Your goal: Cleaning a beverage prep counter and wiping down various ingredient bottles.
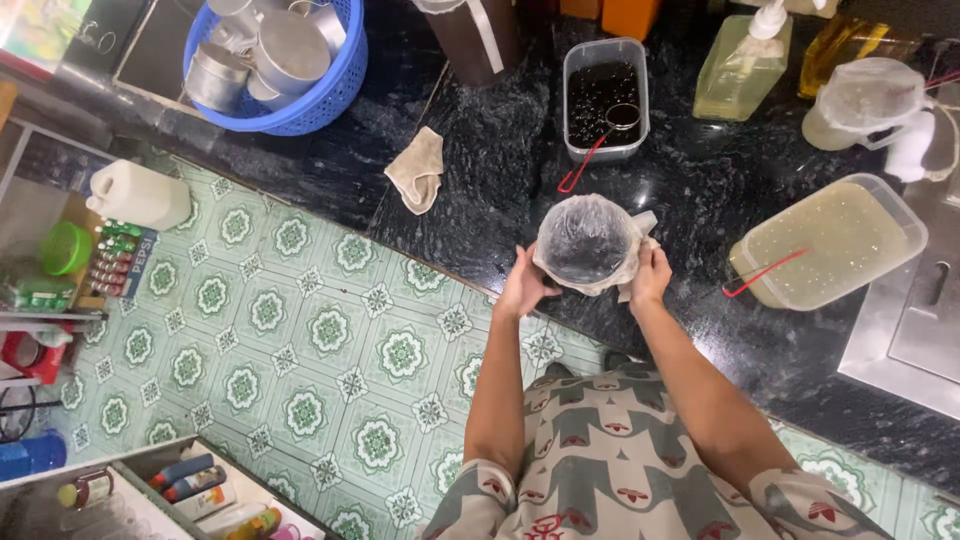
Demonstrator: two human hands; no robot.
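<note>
**Both hands grip a bag-lined cup on the black counter**

The black speckled counter (pixel 480 190) is the landmark. On it, at its right, sits a large clear tub of pale yellow liquid (pixel 830 245) with a red-handled ladle resting in it. At the counter's back stands a smaller clear tub of dark pearls (pixel 604 95), a red-handled strainer spoon (pixel 600 140) lying over its rim. A blue basket of metal cups (pixel 275 60) rests in the sink at the counter's left end. A beige cloth (pixel 418 170) lies crumpled on the counter between basket and pearls.

Near the counter's front edge stands the plastic-lined cup (pixel 588 243): a round container with a thin clear bag folded over its rim, dark inside. It stands upright, its long axis vertical, its mouth facing up at the camera.

The left hand (pixel 525 285) wraps the cup's left side, fingers closed on the bag. The right hand (pixel 650 275) clasps the opposite side the same way.
</note>
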